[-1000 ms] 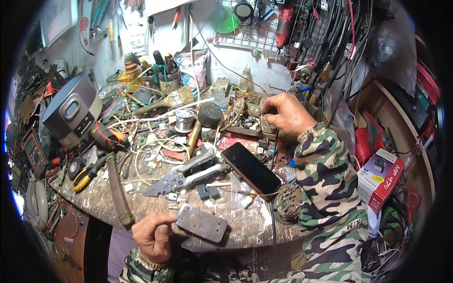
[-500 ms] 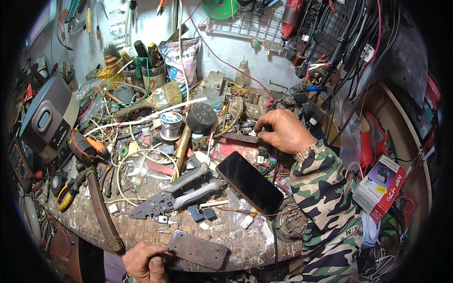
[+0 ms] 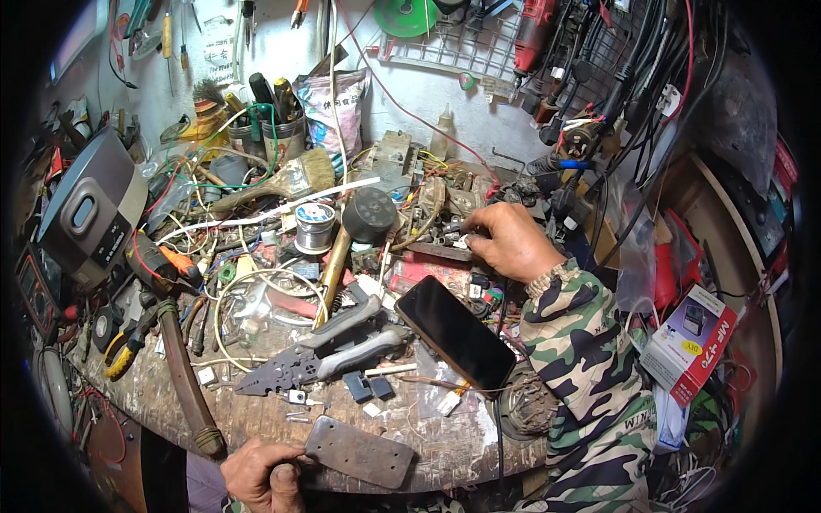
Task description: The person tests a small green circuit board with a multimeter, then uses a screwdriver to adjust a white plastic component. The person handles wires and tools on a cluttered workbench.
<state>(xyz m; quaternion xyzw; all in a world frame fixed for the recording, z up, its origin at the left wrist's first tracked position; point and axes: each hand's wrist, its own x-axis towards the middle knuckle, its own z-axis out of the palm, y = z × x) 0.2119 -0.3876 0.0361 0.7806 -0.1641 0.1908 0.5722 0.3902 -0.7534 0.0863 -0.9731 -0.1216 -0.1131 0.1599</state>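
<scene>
At the bench's front edge, left hand (image 3: 261, 474): fingers curled, thumb bent inward, forefinger tip at the left end of the metal plate; whether the hand grips it cannot be told.
Metal plate (image 3: 359, 455): dark, round-cornered, with small holes; lies at the front edge, just right of the left hand.
Right hand (image 3: 511, 242): extended toward the rear of the bench; thumb and forefinger drawn close together among small parts; whether anything is pinched between them cannot be told.
Dark bar (image 3: 436, 251): just left of and below the right fingertips.
Smartphone (image 3: 456, 333): screen up and dark, set diagonally left of the right sleeve.
Wire stripper (image 3: 363, 352): grey handles, dark perforated head pointing left; left of the smartphone.
Black cylinder (image 3: 369, 215): beside a spool of silver wire (image 3: 315, 227).
Wooden strip (image 3: 186, 372): bound near both ends, above the left hand.
Brush (image 3: 301, 175): bristles to the right, behind the spool.
Carton (image 3: 691, 333): white and red, right of the right sleeve.
Rear wall: wire mesh (image 3: 453, 58), green disc (image 3: 404, 15), red tool (image 3: 534, 36).
</scene>
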